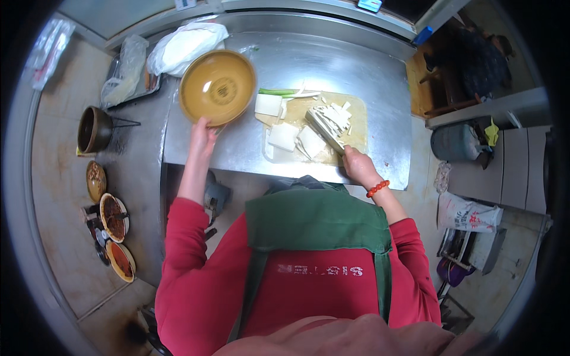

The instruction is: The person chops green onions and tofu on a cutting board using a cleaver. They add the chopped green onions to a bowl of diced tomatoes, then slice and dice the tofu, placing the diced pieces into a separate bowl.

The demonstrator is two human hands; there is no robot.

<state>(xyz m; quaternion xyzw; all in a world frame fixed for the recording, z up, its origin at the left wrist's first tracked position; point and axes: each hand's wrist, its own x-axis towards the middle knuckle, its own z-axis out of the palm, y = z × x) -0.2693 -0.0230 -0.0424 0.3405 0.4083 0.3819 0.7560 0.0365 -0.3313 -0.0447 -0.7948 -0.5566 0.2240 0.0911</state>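
My left hand (205, 138) grips the near rim of a yellow-brown bowl (245, 95), which is tilted so its bare inside faces me. The bowl is held left of the cutting board (359, 133) and looks slightly blurred. In my right hand (358, 164) is the handle of a kitchen knife (324, 130). Its blade slants across the board, against a heap of thin white strips (337, 116), perhaps tofu. Flat white slabs (283, 136) lie to the left of the blade, with another slab (268, 105) at the board's upper left. Green onion stalks (278, 92) rest along the far edge.
The board sits on a steel table (383, 80). White plastic bags (191, 44) stand at the back left beside a metal tray (116, 95). A brown pot (95, 130) and bowls of sauce (114, 218) line the left counter. A gas cylinder (454, 141) and another person (483, 66) are at right.
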